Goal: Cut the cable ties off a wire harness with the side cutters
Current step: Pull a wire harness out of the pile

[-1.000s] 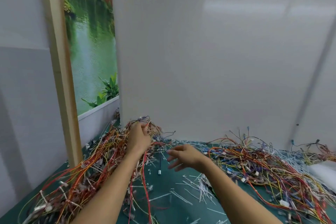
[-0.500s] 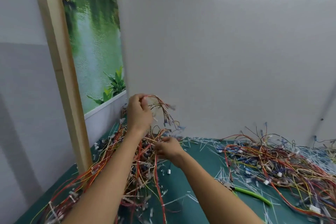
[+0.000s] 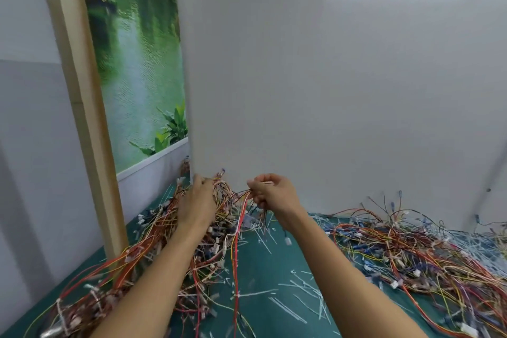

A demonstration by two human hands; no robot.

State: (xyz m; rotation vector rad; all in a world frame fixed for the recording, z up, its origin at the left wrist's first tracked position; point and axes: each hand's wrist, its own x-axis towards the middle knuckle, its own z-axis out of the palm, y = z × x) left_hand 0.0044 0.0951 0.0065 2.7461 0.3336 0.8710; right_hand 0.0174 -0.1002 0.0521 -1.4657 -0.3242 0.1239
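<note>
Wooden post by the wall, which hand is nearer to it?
Left. The left hand grips the wire pile beside the post; the right hand pinches wires farther right.

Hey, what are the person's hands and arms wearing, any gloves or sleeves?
Nothing shows. The left hand and right hand are ungloved, and the forearms are bare down to the frame's edge, with no sleeve, watch or band in view.

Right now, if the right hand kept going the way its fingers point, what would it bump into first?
The right hand points leftward, so it would first meet the raised wire harness it pinches, then probably the left hand beyond; depth is unclear.
</note>
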